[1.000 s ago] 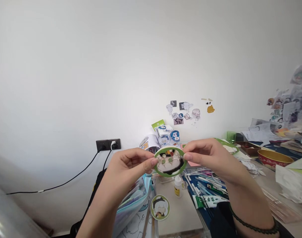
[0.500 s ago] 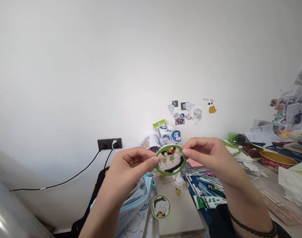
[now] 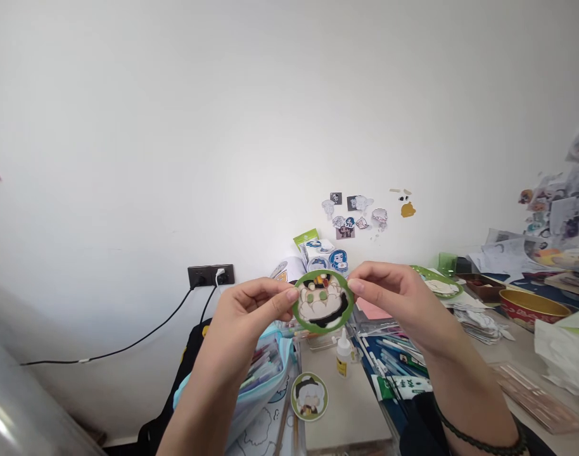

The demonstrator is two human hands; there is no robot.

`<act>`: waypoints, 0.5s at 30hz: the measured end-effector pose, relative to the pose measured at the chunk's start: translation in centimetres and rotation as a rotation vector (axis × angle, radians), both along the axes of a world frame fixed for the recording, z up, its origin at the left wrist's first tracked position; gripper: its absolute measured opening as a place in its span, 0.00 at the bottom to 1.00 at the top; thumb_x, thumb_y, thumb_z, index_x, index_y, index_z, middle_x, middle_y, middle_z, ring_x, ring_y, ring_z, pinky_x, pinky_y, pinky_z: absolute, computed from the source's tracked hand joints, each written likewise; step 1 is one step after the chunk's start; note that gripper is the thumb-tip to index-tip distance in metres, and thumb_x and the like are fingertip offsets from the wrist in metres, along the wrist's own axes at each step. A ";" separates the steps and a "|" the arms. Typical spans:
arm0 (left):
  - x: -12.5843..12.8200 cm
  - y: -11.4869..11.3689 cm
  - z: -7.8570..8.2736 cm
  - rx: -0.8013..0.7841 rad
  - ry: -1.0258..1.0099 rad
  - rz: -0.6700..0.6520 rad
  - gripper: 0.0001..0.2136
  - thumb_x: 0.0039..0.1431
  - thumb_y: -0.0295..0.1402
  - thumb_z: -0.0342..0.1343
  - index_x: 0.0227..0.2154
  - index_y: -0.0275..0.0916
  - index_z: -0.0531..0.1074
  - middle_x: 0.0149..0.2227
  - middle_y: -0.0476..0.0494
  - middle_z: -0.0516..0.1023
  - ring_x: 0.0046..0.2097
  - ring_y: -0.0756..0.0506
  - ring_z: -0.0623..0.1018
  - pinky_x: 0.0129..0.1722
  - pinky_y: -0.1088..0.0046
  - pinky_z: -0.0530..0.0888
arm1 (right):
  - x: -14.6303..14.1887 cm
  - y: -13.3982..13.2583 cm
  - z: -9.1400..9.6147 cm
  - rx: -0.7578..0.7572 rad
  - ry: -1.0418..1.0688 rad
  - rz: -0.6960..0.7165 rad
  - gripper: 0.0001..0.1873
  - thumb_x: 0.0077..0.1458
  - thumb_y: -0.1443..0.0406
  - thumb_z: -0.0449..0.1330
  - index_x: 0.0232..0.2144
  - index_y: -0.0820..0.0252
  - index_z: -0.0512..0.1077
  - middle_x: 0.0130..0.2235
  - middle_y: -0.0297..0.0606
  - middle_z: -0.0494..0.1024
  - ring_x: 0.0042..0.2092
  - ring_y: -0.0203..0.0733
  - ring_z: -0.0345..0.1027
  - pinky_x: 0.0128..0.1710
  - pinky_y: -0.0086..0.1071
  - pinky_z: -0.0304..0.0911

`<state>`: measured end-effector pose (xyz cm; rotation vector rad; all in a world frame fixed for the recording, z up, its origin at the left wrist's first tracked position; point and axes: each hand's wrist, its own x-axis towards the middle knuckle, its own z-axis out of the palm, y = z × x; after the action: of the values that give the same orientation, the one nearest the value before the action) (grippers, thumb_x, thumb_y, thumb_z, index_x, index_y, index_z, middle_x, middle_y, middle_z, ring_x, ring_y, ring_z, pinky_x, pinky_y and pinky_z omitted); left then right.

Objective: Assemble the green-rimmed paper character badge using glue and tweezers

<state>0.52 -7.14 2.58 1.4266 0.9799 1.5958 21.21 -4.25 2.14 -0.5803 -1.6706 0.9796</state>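
Observation:
Between my two hands I hold a round paper cutout (image 3: 324, 310) with a green rim and a cartoon character that appears upside down. My left hand (image 3: 254, 310) pinches its left edge between thumb and fingers. On the opposite edge, the thumb and fingers of my right hand (image 3: 396, 294) are closed. Below it, a small white glue bottle (image 3: 343, 361) with a pointed nozzle stands upright on a pale board (image 3: 349, 418). A second round cartoon cutout (image 3: 309, 396), also green-edged, lies flat on that board, left of the bottle.
To the left, a light-blue pouch (image 3: 265, 380) holds many pens. Pens and a green-white tube (image 3: 403, 386) lie on the right, with a red-gold bowl (image 3: 534, 309) and crumpled tissue (image 3: 562, 358) beyond. Stickers (image 3: 345, 221) and a black power socket (image 3: 210, 276) are on the wall.
The held cutout has risen slightly and shifted a little left, turning its printed face more toward me. Both hands keep their hold; the bottle and the lying cutout stay put.

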 end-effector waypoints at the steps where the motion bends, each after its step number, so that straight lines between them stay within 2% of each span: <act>1: -0.1 0.1 0.0 0.000 0.005 -0.011 0.04 0.46 0.33 0.69 0.20 0.40 0.81 0.19 0.51 0.76 0.24 0.54 0.71 0.26 0.84 0.70 | -0.1 0.0 0.0 0.007 -0.001 0.001 0.09 0.55 0.59 0.64 0.27 0.58 0.77 0.29 0.34 0.76 0.34 0.35 0.68 0.37 0.27 0.66; 4: -0.3 0.3 -0.1 0.000 0.009 -0.036 0.05 0.45 0.33 0.69 0.20 0.40 0.81 0.20 0.51 0.77 0.24 0.54 0.71 0.25 0.84 0.71 | -0.2 0.0 0.0 0.014 -0.003 -0.013 0.10 0.55 0.58 0.64 0.27 0.58 0.77 0.30 0.35 0.77 0.36 0.36 0.69 0.38 0.28 0.66; 11: 0.5 0.1 -0.2 -0.032 -0.057 -0.043 0.07 0.46 0.35 0.69 0.22 0.37 0.81 0.22 0.50 0.78 0.24 0.54 0.74 0.26 0.83 0.73 | -0.7 0.0 -0.4 0.005 0.046 -0.103 0.11 0.52 0.59 0.66 0.22 0.59 0.75 0.24 0.32 0.74 0.29 0.33 0.66 0.31 0.26 0.64; 15: 0.4 0.5 -0.2 -0.124 -0.007 -0.145 0.09 0.44 0.34 0.71 0.24 0.35 0.80 0.24 0.48 0.81 0.25 0.53 0.77 0.26 0.83 0.75 | -1.2 0.3 -0.6 0.004 0.094 -0.160 0.15 0.53 0.57 0.65 0.21 0.60 0.72 0.23 0.31 0.71 0.28 0.33 0.64 0.31 0.27 0.62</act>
<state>0.95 -6.68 2.35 1.3741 0.9334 1.4096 20.04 -3.99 1.52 -0.6454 -1.5188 0.8739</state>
